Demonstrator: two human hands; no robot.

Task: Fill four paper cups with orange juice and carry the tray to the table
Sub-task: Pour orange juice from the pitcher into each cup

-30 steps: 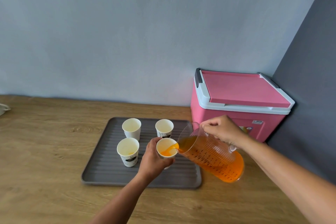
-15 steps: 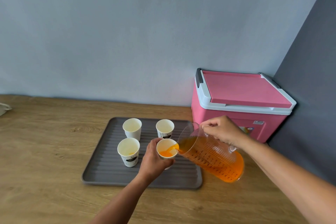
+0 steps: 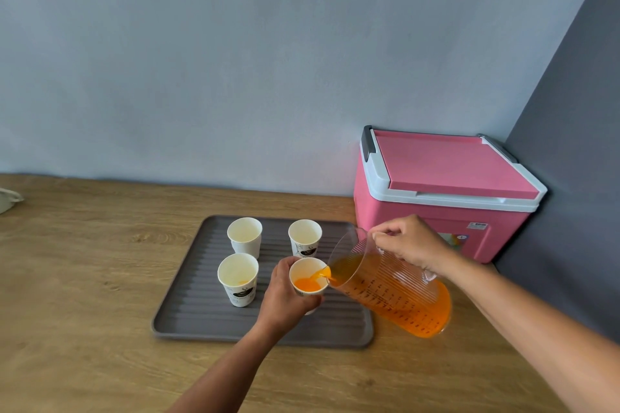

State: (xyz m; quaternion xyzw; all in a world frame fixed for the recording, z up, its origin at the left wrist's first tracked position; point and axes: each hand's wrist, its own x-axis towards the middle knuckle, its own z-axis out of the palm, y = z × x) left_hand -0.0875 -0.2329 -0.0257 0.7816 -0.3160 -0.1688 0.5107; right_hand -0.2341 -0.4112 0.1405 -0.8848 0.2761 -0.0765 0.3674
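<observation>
pink cooler [image 3: 446, 191] w/ white-rimmed lid in corner, pale obj [image 3: 9, 199] at left edge

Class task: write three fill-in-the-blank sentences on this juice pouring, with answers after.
1. The right hand tilts a ____ of juice.
2. The left hand steadies a cup on the grey ____.
3. The cooler is ____ in colour.

Answers: jug; tray; pink

Juice [image 3: 307, 284] has risen in the held cup [image 3: 308, 277]
</observation>
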